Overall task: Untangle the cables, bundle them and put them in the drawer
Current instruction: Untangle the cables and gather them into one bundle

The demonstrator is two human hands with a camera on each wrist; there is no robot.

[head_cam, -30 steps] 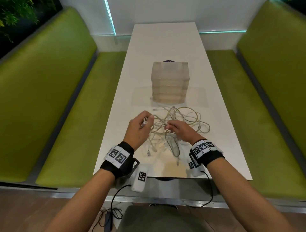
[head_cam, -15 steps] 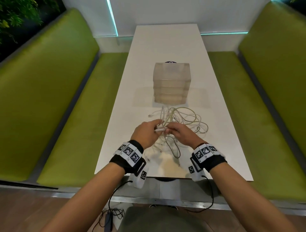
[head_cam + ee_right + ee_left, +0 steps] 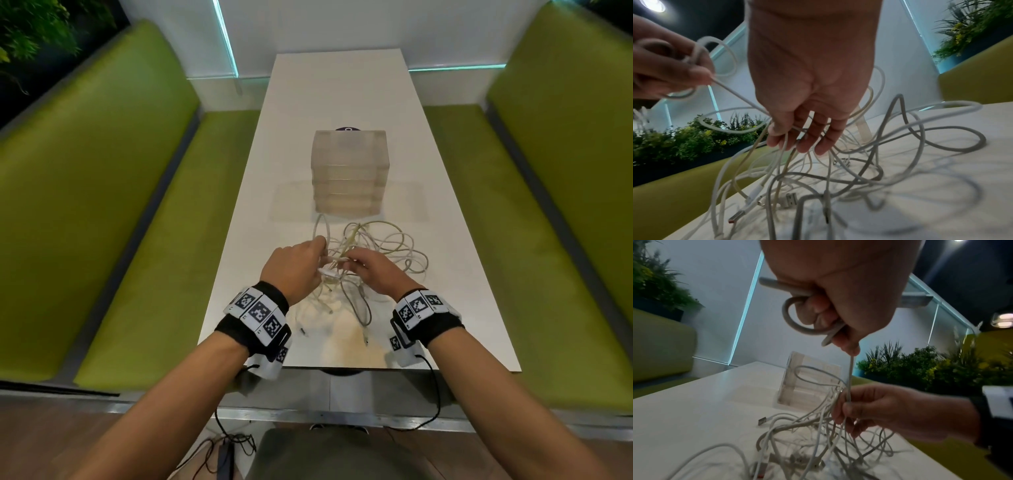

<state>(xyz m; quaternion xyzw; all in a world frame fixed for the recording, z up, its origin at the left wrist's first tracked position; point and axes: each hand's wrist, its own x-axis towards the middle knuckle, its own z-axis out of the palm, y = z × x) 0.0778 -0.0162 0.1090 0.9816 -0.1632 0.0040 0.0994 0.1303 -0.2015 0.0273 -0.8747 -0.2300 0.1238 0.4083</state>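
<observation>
A tangle of white and grey cables [image 3: 373, 253] [image 3: 818, 443] [image 3: 869, 162] lies on the white table [image 3: 342, 102], just in front of a translucent drawer unit [image 3: 349, 171] [image 3: 807, 386]. My left hand [image 3: 298, 267] [image 3: 838, 305] grips a looped white cable [image 3: 795, 321], pinching one strand that runs taut to my right hand. My right hand [image 3: 370, 270] [image 3: 803, 129] pinches that strand and holds several lifted cables [image 3: 785, 146] among its fingers. The drawers look closed.
Green upholstered benches [image 3: 102, 222] [image 3: 548, 205] flank the table. USB plugs [image 3: 789, 199] [image 3: 762, 421] lie loose near the table's front edge. A dark round object [image 3: 347, 129] peeks out behind the drawer unit. Planters [image 3: 920, 368] stand behind the seats.
My left hand moved right from the table's left side to meet the right hand, lifting a cable loop; both hands now hold cables together above the pile.
</observation>
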